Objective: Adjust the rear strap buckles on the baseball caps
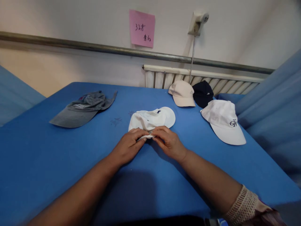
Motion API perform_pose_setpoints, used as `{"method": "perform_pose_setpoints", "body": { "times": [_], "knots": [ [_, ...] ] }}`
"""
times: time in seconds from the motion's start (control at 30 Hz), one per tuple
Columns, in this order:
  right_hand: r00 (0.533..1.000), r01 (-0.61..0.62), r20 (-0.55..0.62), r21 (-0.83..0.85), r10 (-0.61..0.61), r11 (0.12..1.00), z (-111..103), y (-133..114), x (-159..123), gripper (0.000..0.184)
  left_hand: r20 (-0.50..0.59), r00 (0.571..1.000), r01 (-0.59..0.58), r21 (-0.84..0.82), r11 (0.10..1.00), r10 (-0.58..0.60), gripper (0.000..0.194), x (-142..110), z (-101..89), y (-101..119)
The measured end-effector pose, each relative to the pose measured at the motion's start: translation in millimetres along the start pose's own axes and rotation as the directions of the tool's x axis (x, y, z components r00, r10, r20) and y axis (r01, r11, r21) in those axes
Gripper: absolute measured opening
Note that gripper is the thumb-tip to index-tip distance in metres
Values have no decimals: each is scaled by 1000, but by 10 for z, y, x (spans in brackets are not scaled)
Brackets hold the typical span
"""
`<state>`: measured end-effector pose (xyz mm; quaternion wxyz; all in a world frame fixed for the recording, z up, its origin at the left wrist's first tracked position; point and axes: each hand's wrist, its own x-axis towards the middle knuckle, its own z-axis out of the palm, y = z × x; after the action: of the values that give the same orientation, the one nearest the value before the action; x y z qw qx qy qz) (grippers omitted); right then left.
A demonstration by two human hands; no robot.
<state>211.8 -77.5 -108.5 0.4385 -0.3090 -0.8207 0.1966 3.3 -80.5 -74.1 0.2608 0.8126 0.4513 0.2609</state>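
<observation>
A white cap lies flattened on the blue table, its brim pointing away from me. My left hand and my right hand meet at the cap's near edge. Both hands pinch the back strap there, fingertips pressed together on the fabric. A small dark logo shows on top of the cap.
A grey cap lies at the left. A beige cap, a black cap and a white cap with a dark logo sit at the right. A radiator, a rail and a pink note are on the wall behind.
</observation>
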Motion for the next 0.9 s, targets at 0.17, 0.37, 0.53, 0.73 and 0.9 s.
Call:
{"method": "perform_pose_setpoints", "body": {
  "times": [0.17,0.37,0.53,0.73,0.9],
  "knots": [
    [999,-33,14,-135,35,990,30,18,-8,21,12,993,121,-112,986,-120,24,3,-25,-11],
    [990,-141,-2,-79,141,987,54,22,5,13,29,989,145,-176,974,-142,23,17,6,-2],
    [963,-264,-36,85,268,961,94,54,19,10,40,985,170,-311,935,-166,18,28,23,-31],
    [890,-429,5,345,456,834,217,111,-26,15,208,943,332,-600,728,-260,20,53,35,-15],
    [900,-334,-185,289,395,897,238,85,-30,9,183,918,380,-663,645,-352,28,75,80,-13]
  ]
}}
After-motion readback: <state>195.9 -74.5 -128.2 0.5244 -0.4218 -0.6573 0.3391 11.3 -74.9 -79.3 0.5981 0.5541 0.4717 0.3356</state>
